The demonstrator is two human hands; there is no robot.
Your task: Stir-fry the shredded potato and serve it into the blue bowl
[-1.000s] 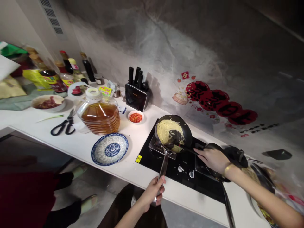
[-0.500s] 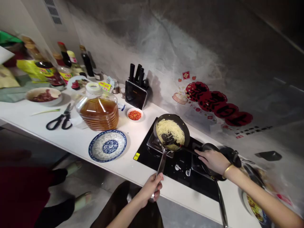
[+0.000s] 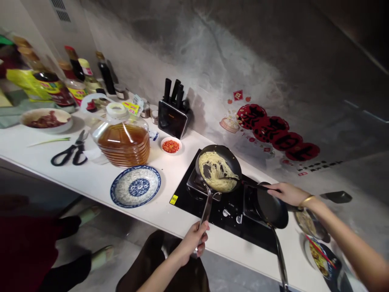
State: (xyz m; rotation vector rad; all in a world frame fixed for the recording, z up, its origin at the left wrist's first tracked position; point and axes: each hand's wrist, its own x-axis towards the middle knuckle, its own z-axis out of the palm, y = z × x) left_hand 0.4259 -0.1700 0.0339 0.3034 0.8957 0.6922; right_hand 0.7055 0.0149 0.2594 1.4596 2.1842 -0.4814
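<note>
My left hand (image 3: 194, 239) is closed round the long metal handle of a dark wok (image 3: 233, 158) on the left burner. Pale yellow shreds (image 3: 215, 161) lie in the wok, bunched mostly on its left and lower side. In my right hand (image 3: 287, 192), with a gold bangle at the wrist, is the black handle of a spatula (image 3: 251, 183). The spatula's head reaches into the wok and is partly hidden among the shreds. Below my right hand, a second black pan (image 3: 272, 209) rests on the right burner.
Left of the black cooktop (image 3: 209, 215) lie a blue-and-white plate (image 3: 117, 190), a bowl of chopped red chilli (image 3: 170, 146), an oil jug (image 3: 124, 142) and scissors (image 3: 71, 153). A knife block (image 3: 172, 119) stands by the wall. A food bowl (image 3: 317, 257) is at right. Another person stands at left.
My right hand has moved right with the spatula, whose head shifted from the lower left of the wok toward its right. The shreds have been pushed about. My left hand keeps its hold.
</note>
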